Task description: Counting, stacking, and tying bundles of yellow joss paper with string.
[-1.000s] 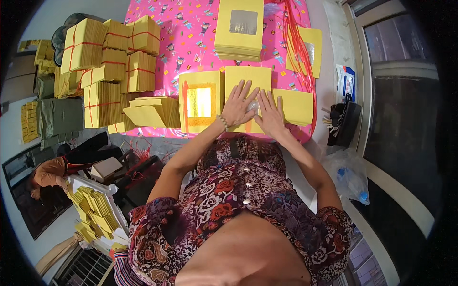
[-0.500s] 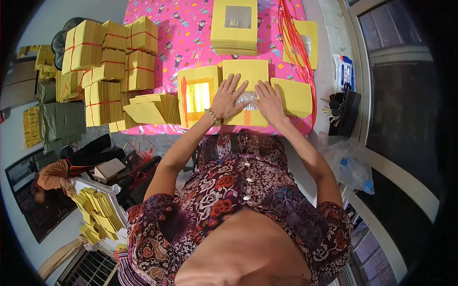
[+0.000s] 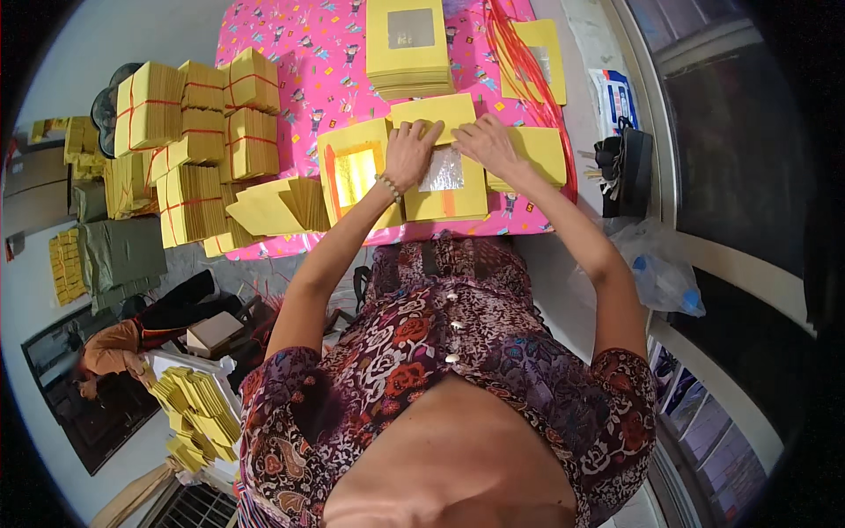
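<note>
**Silver-foil yellow paper sheet [image 3: 443,176] lay on pink tabletop [image 3: 301,114]**

Left hand [image 3: 408,158] and right hand [image 3: 488,145] had fingers bent on its far part; couldn't tell whether either grip pinched paper. Sheet sat near front edge, between gold-foil sheet [image 3: 356,179] and yellow paper stack [image 3: 535,154].

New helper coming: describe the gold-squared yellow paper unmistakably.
Find the pink tabletop. Near its front edge, just left of the person's left hand, lies the yellow paper. Its gold square, framed in orange, sets it apart from the silver-squared sheet beside it.
</note>
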Available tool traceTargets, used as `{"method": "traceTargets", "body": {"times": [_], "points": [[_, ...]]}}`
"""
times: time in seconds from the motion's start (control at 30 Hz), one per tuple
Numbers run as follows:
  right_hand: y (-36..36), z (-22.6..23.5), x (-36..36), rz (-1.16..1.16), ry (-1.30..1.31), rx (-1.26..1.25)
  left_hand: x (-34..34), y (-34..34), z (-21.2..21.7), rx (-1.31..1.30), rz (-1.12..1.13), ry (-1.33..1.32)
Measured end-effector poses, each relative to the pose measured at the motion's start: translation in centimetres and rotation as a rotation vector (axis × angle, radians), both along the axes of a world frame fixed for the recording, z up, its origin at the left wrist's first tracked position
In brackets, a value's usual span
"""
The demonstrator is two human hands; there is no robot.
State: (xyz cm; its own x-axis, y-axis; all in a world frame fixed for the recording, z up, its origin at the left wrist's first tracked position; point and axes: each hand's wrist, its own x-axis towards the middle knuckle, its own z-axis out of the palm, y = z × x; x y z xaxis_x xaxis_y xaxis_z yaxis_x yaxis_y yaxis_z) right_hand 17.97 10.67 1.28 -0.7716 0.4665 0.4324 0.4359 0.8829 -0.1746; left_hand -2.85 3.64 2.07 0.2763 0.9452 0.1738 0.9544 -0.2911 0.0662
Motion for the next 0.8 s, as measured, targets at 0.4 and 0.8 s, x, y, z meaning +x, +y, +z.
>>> {"method": "traceTargets", "body": {"times": [0.4,0.8], "points": [[-3.7,4.2,6.4,-0.688,0.818,-1.209,6.3,-0.2,4.6,0.143,-0.092,-0.095],[-5.2,-3.7,15.5,-0.773,0.545,-0.759,12.8,-1.4,-1.1,0.052,-0.361,-0.083]]}}
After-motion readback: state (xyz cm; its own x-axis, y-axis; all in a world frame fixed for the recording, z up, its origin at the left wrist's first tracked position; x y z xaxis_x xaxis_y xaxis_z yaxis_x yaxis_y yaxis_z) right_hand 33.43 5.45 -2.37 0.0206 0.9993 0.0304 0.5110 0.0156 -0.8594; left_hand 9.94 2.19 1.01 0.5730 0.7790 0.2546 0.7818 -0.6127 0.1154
